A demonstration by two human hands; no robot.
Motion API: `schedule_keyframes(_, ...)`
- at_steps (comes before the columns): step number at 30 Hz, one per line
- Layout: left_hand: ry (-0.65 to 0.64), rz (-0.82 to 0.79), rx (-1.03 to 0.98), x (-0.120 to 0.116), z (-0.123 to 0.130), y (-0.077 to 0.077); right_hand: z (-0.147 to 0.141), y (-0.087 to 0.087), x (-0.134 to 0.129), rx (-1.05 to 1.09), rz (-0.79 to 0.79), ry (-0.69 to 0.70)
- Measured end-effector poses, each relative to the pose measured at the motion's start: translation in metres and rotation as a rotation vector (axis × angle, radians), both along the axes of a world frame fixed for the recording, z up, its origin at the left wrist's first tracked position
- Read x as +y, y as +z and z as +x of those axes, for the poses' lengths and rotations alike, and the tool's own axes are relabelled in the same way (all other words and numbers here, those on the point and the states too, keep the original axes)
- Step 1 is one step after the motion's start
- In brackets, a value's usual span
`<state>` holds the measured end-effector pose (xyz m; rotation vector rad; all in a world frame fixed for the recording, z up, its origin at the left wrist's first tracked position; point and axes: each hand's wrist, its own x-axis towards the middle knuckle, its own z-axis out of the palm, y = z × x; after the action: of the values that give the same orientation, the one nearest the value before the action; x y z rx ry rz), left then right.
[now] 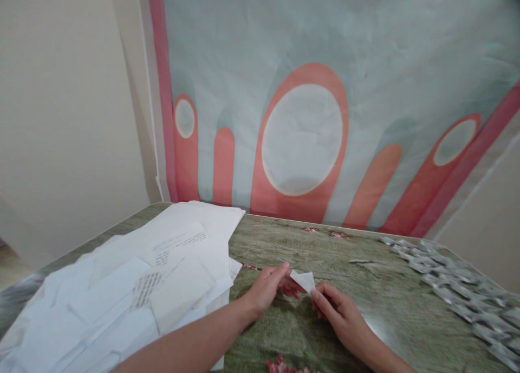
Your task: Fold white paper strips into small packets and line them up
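Note:
A small folded piece of white paper (304, 280) is held just above the table, between my two hands. My right hand (333, 307) pinches its right corner between thumb and fingers. At the paper's left end is my left hand (268, 289), its thumb raised and apart from the other fingers, which reach partly under the paper. Whether the left fingers touch the paper is hard to make out.
Loose white sheets and scraps, some printed, form a wide pile (122, 286) on the left. Along the right edge lie rows of folded grey-silver pieces (459, 289). The wood-patterned table (280, 237) meets a wall with a coloured hanging (227, 53).

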<state>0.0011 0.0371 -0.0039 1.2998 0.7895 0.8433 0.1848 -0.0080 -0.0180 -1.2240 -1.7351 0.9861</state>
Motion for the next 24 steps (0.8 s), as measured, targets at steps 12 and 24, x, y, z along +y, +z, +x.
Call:
schedule_keyframes(12,0.083,0.12,0.105,-0.0014,-0.0005,0.0014,0.0013,-0.0001,-0.0002,0.064,-0.04,-0.008)
schedule_keyframes(24,0.031,-0.1,-0.107,0.0023,-0.0004,-0.0062,0.0006,0.0021,0.0034,0.043,-0.069,-0.048)
